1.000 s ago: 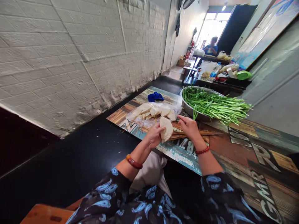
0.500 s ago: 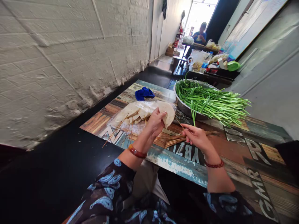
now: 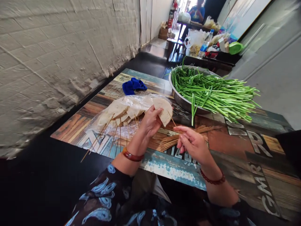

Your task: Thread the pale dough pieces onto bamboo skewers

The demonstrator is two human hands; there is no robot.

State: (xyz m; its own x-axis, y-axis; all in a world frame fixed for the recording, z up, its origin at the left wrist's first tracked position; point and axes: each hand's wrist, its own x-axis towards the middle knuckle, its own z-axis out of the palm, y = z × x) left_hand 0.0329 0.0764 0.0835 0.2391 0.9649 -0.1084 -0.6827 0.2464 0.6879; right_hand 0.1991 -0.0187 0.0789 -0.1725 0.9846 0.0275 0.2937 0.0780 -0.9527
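Between its thumb and fingers, my left hand [image 3: 150,121] grips a pale, thin, rounded flat sheet of food [image 3: 164,108], held up over the table. My right hand [image 3: 191,142] pinches a thin wooden skewer [image 3: 172,119], whose tip meets the sheet's lower right part; whether it has pierced through I cannot tell. Left of my hands, several similar sheets [image 3: 113,113] lie on a clear plastic bag [image 3: 92,127], with skewers [image 3: 100,138] sticking out toward me. A bundle of loose skewers [image 3: 169,142] lies on the table beneath my right hand, partly hidden by it.
A metal basin [image 3: 178,99] piled with long green stalks [image 3: 218,95] stands at the table's back right. A blue cloth [image 3: 134,85] lies at the back left of the patterned table [image 3: 225,144]. Beyond are another table with bags and a bottle [image 3: 205,44], and a seated person [image 3: 197,14].
The skewer in my right hand has come up against the sheet, where before its tip was beside the edge. The view has tilted down slightly.
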